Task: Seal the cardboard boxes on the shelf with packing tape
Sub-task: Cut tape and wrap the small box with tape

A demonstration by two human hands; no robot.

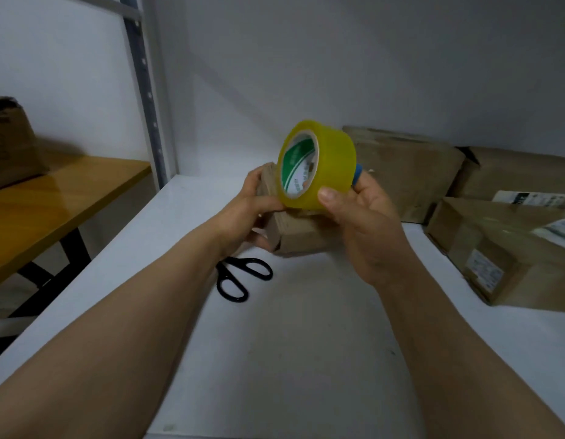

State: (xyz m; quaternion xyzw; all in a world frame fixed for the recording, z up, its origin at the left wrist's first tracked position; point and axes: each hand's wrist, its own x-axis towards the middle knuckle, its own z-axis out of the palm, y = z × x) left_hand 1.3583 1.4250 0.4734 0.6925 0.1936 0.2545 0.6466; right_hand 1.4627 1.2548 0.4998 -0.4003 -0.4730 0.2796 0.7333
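Note:
A yellowish roll of packing tape with a green and white core is held upright above a small cardboard box on the white shelf. My right hand grips the roll from the right, thumb on its rim. My left hand grips the left end of the small box, its thumb touching the bottom of the roll. Something blue shows behind the roll, partly hidden.
Black scissors lie on the shelf just below my left wrist. Several brown cardboard boxes sit along the right and back. A wooden table with a box stands left, beyond the shelf's metal post.

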